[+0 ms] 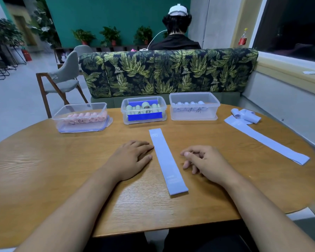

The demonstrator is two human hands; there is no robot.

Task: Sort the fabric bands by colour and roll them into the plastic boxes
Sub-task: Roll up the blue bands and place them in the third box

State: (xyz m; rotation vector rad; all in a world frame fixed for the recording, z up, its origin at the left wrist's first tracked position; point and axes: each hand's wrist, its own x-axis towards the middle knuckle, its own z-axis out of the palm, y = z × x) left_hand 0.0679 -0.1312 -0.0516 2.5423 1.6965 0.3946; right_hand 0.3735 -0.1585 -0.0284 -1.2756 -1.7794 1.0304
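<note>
— Hands?
— The left hand [133, 159] lies flat, fingers straight, with its tips at the left edge of the pale blue band [166, 160]. The right hand [204, 160] rests just right of it, loosely curled and holding nothing.
— Room?
— There is bare wooden table [44, 170] on both sides, and more up to the middle plastic box [125, 115].
— Axis?
— It runs lengthwise away from the person, with the far end leaning left.

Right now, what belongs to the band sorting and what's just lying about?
Job: flat lilac fabric band, centre; second lilac band, right; loose lilac rolls; clear plastic box of pink rolls; box of green rolls; box of lilac rolls.
Lying about: grey chair; leaf-print sofa; red-labelled bottle.
</note>
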